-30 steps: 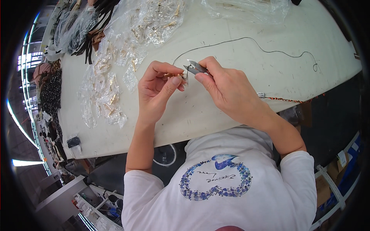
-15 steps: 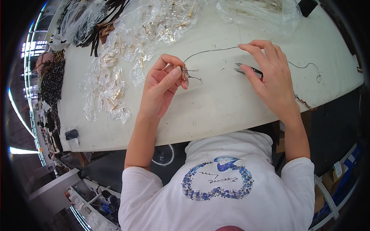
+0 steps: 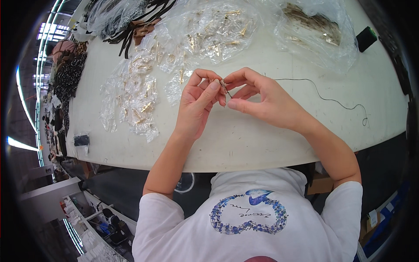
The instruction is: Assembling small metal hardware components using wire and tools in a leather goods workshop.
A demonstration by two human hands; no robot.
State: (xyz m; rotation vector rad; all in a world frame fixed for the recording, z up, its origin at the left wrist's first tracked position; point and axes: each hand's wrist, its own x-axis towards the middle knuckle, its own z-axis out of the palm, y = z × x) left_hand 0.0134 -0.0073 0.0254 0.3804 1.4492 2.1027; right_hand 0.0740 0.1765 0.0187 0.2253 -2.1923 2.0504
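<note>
My left hand (image 3: 195,105) is closed, pinching a small metallic-looking piece (image 3: 223,83) between thumb and fingers; most of it is covered. Thin dark cord ends (image 3: 229,94) stick out from it. My right hand (image 3: 268,101) meets it from the other side, its index fingertip at the small piece and its thumb by the cord ends, fingers closed in on them. Beyond the right hand a long dark cord (image 3: 321,94) runs over the table to the right and finishes in a small loop. The red-handled snips are out of sight.
Clear plastic packets with gold-coloured parts (image 3: 137,94) cover the white table's (image 3: 244,146) left and far side. A bag of brownish pieces (image 3: 312,26) and a black block (image 3: 365,39) lie at the far right. Dark straps (image 3: 128,37) lie at the far left.
My right hand has come left from above the snips to my left hand, and its fingers now close at the small piece. The snips have gone from view.
</note>
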